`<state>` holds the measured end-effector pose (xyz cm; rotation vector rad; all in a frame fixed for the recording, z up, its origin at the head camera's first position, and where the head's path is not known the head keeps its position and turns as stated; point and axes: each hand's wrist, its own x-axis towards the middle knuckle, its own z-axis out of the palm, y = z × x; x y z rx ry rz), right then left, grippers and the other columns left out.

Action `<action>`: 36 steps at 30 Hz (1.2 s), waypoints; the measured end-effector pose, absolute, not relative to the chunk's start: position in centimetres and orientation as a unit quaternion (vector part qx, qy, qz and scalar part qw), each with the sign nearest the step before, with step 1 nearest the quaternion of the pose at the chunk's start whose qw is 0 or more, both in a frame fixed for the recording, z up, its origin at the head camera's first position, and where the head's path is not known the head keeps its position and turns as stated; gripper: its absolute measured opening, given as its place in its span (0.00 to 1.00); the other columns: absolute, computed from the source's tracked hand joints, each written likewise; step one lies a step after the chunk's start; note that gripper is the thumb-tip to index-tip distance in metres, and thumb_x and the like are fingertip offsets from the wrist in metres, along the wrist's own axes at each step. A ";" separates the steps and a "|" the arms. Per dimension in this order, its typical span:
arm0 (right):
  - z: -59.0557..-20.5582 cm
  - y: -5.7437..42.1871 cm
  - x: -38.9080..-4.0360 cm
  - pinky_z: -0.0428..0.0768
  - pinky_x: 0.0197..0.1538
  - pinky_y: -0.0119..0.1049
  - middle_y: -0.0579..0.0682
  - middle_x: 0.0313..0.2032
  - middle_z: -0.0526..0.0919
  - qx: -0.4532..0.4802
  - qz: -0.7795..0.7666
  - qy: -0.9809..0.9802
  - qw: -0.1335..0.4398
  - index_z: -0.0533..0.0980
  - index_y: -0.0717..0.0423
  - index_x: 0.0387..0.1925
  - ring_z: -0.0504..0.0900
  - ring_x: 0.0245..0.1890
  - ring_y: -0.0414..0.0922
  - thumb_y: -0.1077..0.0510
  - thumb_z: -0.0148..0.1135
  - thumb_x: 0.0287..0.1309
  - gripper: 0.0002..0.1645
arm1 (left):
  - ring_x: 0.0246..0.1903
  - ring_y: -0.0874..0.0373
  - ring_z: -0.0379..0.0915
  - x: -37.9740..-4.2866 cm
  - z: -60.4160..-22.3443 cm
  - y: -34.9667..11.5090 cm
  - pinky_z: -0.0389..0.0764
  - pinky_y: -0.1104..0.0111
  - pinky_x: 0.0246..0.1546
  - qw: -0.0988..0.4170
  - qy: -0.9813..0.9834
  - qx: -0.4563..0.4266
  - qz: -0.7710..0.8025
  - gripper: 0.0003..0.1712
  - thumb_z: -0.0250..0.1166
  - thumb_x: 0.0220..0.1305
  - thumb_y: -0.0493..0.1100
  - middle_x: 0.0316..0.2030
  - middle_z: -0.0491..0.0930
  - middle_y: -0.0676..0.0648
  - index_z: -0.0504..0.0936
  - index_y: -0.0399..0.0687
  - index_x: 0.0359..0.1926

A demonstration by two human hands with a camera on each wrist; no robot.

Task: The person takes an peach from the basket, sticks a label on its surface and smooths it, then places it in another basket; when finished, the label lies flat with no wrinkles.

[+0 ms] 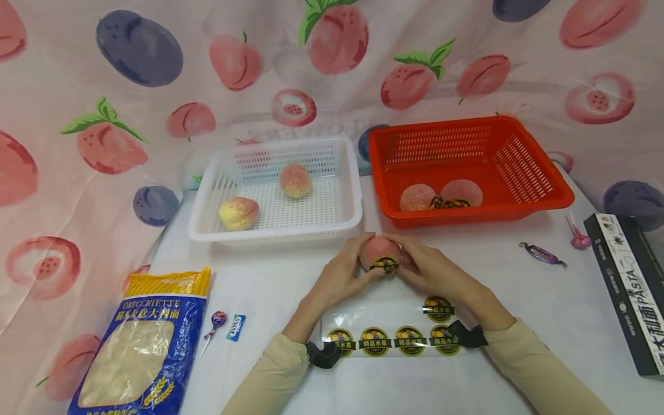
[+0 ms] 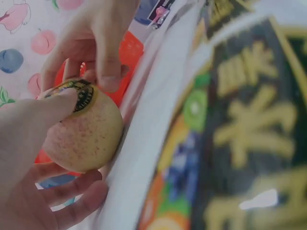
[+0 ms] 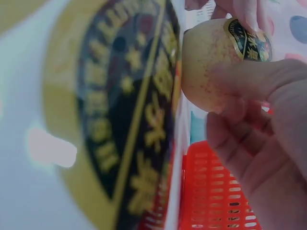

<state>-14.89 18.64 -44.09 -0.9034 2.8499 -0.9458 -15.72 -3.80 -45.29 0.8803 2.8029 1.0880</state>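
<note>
A pinkish-yellow peach is held between both hands above the white tabletop. My left hand curls round its left side, and the left thumb presses on a black-and-gold fruit sticker stuck to the skin. From the right, my right hand grips the same peach, its thumb lying against the fruit. Just below the hands, a clear sheet of round stickers lies on the table. One sticker sits in its upper row and several in the lower row.
Two plain peaches lie in a white basket at the back left. A red basket beside it contains two stickered peaches. Pasta bag, lollipop and small candy lie left; wrapped candy and pasta box right.
</note>
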 end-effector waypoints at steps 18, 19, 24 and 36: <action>-44.4 18.3 -14.7 0.65 0.25 0.28 0.42 0.23 0.68 -0.267 -0.276 0.923 -0.032 0.56 0.34 0.60 0.66 0.22 0.34 0.39 0.63 0.44 0.41 | 0.48 0.64 0.65 -16.0 -45.5 -3.7 0.72 0.66 0.48 -0.035 0.891 0.295 0.342 0.42 0.63 0.47 0.61 0.57 0.66 0.55 0.57 0.61 0.62; -44.5 18.3 -14.7 0.65 0.25 0.28 0.42 0.24 0.69 -0.266 -0.271 0.924 -0.035 0.55 0.34 0.60 0.66 0.23 0.35 0.39 0.63 0.44 0.42 | 0.48 0.65 0.65 -16.0 -45.6 -3.6 0.72 0.67 0.47 -0.038 0.891 0.295 0.343 0.41 0.63 0.47 0.61 0.56 0.66 0.56 0.57 0.61 0.62; -44.4 18.4 -14.6 0.67 0.28 0.28 0.40 0.28 0.69 -0.272 -0.264 0.925 -0.033 0.54 0.35 0.62 0.67 0.25 0.36 0.49 0.62 0.48 0.41 | 0.45 0.65 0.64 -15.9 -45.5 -3.4 0.72 0.69 0.45 -0.038 0.894 0.290 0.340 0.41 0.64 0.48 0.60 0.55 0.66 0.56 0.57 0.61 0.61; -45.3 20.7 -15.0 0.76 0.36 0.30 0.50 0.33 0.74 -0.232 -0.522 0.819 0.046 0.66 0.50 0.54 0.75 0.33 0.44 0.57 0.55 0.57 0.22 | 0.56 0.62 0.61 -15.1 -44.7 -3.2 0.69 0.66 0.54 -0.015 0.903 0.284 0.323 0.43 0.65 0.46 0.60 0.59 0.57 0.52 0.55 0.58 0.61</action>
